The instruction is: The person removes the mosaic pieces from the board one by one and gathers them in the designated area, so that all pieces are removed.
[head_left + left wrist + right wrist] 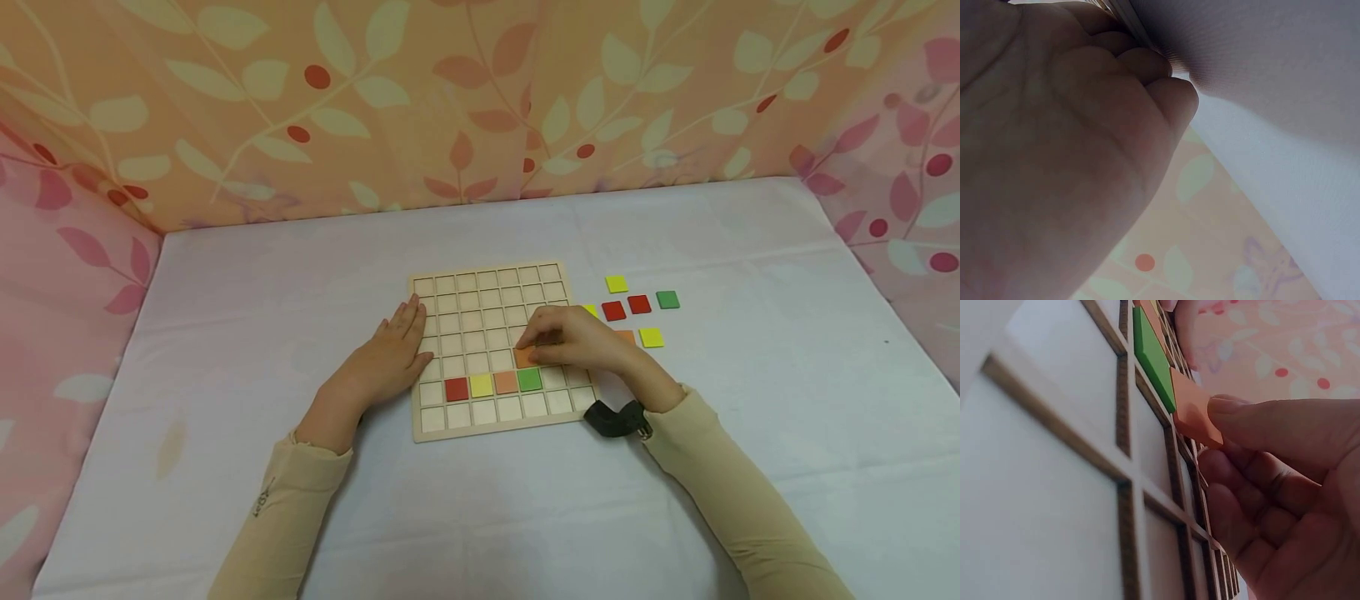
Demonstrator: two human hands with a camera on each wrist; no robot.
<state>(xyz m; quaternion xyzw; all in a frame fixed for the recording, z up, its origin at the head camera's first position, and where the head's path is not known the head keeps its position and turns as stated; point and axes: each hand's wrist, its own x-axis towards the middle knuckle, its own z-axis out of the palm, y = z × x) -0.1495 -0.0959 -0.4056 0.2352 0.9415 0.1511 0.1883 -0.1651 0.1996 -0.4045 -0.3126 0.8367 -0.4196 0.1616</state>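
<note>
A pale wooden grid board (437, 432) lies on the white cloth. My right hand (573, 337) pinches an orange square tile (1192, 409) between thumb and fingers, tilted over a cell just behind the green tile (529, 379). That green tile sits in a row with a salmon tile (506, 382), a yellow tile (482, 385) and a red tile (456, 389), all in cells near the board's front. My left hand (386, 354) rests flat along the board's left edge, its fingers stretched out. In the left wrist view mostly the palm (1066, 144) shows.
Right of the board lie several loose tiles, among them a yellow tile (617, 284), a red tile (639, 304) and a green tile (667, 299). My right forearm partly covers an orange tile (625, 337). A black strap (613, 418) hangs by the right wrist. Patterned curtains (465, 100) border the table.
</note>
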